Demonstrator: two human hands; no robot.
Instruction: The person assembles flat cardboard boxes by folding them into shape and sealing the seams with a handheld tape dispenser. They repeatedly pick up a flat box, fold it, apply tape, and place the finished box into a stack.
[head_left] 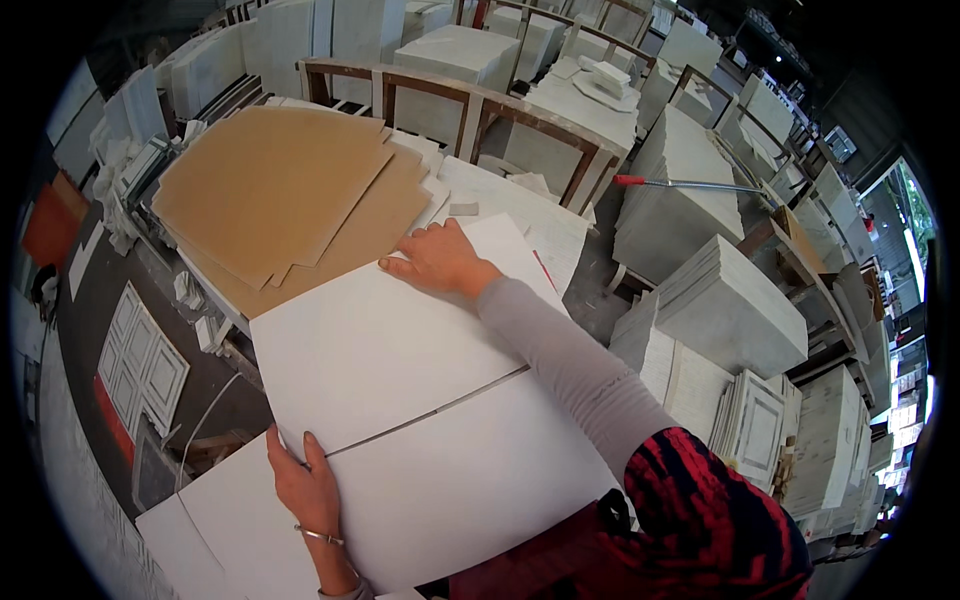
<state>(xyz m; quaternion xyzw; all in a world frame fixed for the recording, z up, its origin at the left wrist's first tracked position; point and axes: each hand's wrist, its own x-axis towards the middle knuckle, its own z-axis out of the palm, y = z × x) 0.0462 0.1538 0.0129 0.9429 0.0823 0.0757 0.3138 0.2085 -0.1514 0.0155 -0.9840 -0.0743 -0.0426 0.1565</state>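
Note:
Two smooth white boards lie in front of me with a narrow dark gap between them: a far white board and a near white board. My right hand reaches across to the far board's far edge. Its fingers bend over that edge and the thumb points left. At the left end of the gap, my left hand touches the boards' edge, thumb and forefinger stretched out and apart; its other fingers are hidden. A bracelet circles the left wrist. Beyond the far board lie stacked brown sheets.
A small grey block lies on the white surface past my right hand. Stacks of white panels stand right, with a red-handled metal rod across one. Wooden frames stand behind. A panelled white door piece lies left.

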